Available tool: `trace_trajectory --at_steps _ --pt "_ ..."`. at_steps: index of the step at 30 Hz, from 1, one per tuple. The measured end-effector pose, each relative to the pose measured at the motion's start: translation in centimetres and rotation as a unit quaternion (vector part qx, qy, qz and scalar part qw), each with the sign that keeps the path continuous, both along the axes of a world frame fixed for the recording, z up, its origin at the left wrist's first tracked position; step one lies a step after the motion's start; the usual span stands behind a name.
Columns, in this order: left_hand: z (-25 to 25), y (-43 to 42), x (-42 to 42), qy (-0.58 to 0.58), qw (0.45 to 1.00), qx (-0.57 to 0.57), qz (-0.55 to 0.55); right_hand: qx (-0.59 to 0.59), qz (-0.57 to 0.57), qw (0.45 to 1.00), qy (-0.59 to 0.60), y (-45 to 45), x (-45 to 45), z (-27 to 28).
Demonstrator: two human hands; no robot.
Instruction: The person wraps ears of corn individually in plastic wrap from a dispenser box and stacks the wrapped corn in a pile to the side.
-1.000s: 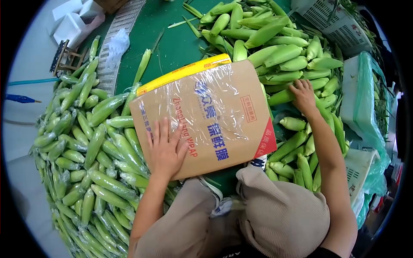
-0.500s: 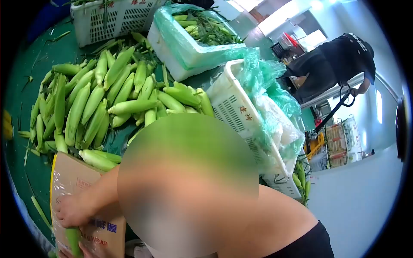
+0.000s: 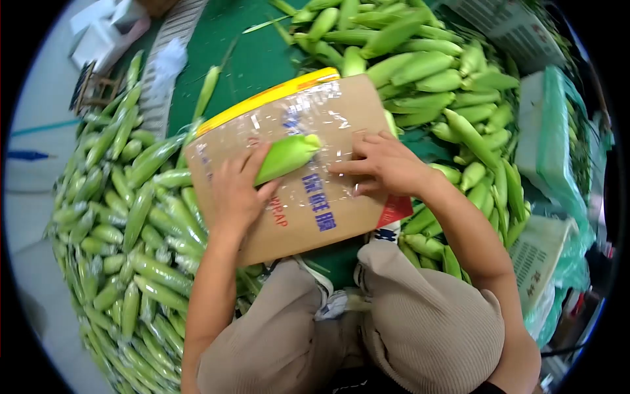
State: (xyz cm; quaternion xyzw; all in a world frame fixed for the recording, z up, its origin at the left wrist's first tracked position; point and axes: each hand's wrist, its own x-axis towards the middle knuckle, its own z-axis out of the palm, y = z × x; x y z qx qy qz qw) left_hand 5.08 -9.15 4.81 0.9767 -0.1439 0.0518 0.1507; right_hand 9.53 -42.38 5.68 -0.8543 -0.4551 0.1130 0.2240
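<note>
An ear of corn (image 3: 287, 157) in its green husk lies on a printed cardboard box (image 3: 354, 217) in front of me. Clear plastic film (image 3: 328, 113) covers part of the box's top, along a yellow strip at its far edge. My left hand (image 3: 239, 190) grips the stem-side half of the ear, thumb and fingers on either side. On the film to the right rests my right hand (image 3: 386, 164), fingers apart and one stretched toward the ear's tip. No object shows in that hand. Whether it pinches any film is hard to see.
Film-wrapped corn (image 3: 131, 262) is heaped at my left, unwrapped corn (image 3: 426, 72) at the far right. A white crate (image 3: 545, 256), a green-lined foam box (image 3: 535, 131) and another crate (image 3: 505, 26) stand along the right. My knees are close below the cardboard box.
The view has swung from the right side down to the box. My right hand, earlier closed at the box's edge, is now over its top with fingers spread.
</note>
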Motion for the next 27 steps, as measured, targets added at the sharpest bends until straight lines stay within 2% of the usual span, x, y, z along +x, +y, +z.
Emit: trace_trajectory --at_steps 3,4,6,7,10,12,13,14,16,18,20,21,24,27 --pt "1.3 -1.0 -0.1 0.026 1.000 -0.012 -0.006 -0.014 -0.003 0.999 -0.050 -1.8 0.1 -2.1" --pt "1.4 -0.8 0.1 0.031 0.999 -0.012 -0.019 0.087 -0.065 0.994 -0.024 -2.2 -0.5 -2.8" --pt "1.5 -0.3 -0.1 0.038 0.999 -0.014 -0.027 0.283 -0.166 0.944 0.032 -1.3 -1.2 -2.2" --pt "1.5 -0.2 -0.2 0.030 0.999 -0.012 -0.029 0.320 -0.132 0.938 -0.022 -0.5 -1.1 -2.3" --pt "1.4 -0.2 0.1 0.017 0.999 -0.011 -0.051 0.227 -0.155 0.961 -0.021 6.8 0.1 -0.2" --pt "0.9 0.3 0.8 -0.002 0.998 -0.013 -0.063 0.092 -0.089 0.986 -0.102 9.9 1.0 0.1" --pt "0.2 1.4 1.3 -0.042 0.991 -0.063 -0.107 0.061 -0.080 0.989 -0.110 10.8 1.4 0.1" --pt "-0.2 2.6 0.4 -0.081 0.990 -0.094 -0.066 0.030 -0.069 0.990 -0.118 11.7 1.7 0.1" --pt "-0.3 4.8 -3.1 -0.161 0.975 -0.152 0.020 0.033 -0.083 0.994 -0.068 11.7 2.6 -0.4" --pt "0.0 6.5 -5.7 -0.060 0.994 -0.057 0.065 0.042 -0.109 0.990 -0.081 11.0 2.5 -0.3" --pt "-0.6 6.9 -8.2 0.055 0.991 0.009 0.122 0.031 -0.146 0.987 -0.061 10.2 1.5 -0.2" --pt "-0.9 6.7 -7.9 -0.005 0.994 0.020 0.112 0.026 -0.146 0.986 -0.071 10.0 0.8 -0.2" --pt "-2.1 6.4 -6.4 -0.084 0.994 0.032 0.066 0.001 -0.148 0.982 -0.114 9.8 0.4 0.7" --pt "-3.3 5.8 -6.1 -0.086 0.985 0.007 0.148 -0.024 -0.146 0.981 -0.126 9.8 0.3 1.1"
